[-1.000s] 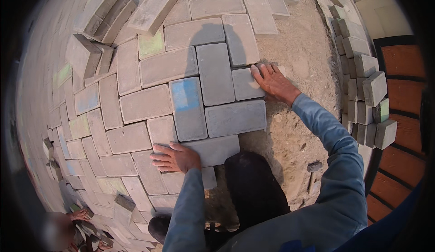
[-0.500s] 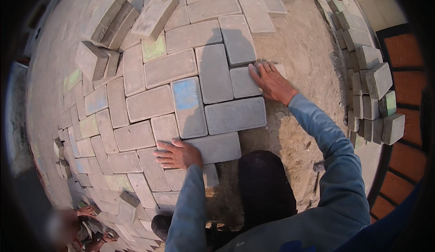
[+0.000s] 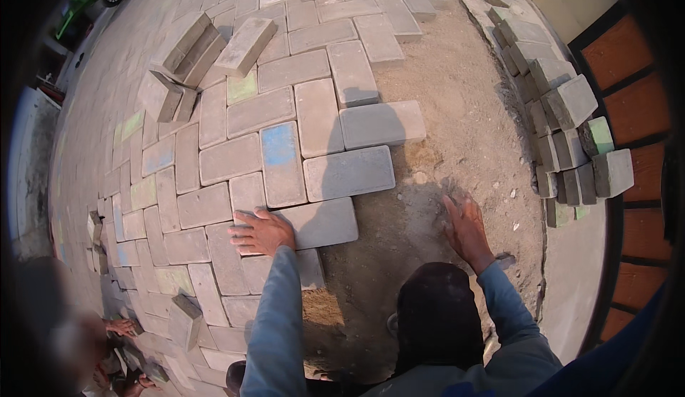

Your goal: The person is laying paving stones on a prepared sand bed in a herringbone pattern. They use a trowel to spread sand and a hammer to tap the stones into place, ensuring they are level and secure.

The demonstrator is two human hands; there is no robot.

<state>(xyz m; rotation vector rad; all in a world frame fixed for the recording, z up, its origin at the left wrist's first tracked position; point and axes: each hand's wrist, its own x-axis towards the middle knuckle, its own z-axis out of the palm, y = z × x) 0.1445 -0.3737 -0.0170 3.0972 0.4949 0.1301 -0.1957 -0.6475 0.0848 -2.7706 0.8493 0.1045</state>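
Observation:
My left hand (image 3: 262, 231) lies flat with fingers spread, its palm near a grey paving block (image 3: 317, 223) at the ragged edge of the laid paving. My right hand (image 3: 467, 231) is off the paving, low over the sand bed (image 3: 428, 215), fingers extended and nothing visible in them. Just beyond the left hand, a grey block (image 3: 349, 173) and a paler block (image 3: 385, 124) jut into the sand. A block with a blue patch (image 3: 278, 146) sits among the laid ones. By my right wrist is a small dark grey object (image 3: 504, 262), mostly hidden.
Loose blocks (image 3: 187, 47) lean together on the paving at upper left. A stack of blocks (image 3: 564, 140) lines the right side beside an orange-panelled gate (image 3: 638, 118). My dark-clothed knee (image 3: 439, 318) is on the sand. Another person's hand (image 3: 123, 327) shows at lower left.
My right hand has left the end block at the paving's edge and come back toward me over the sand. My left hand stays on the paving. The view has shifted.

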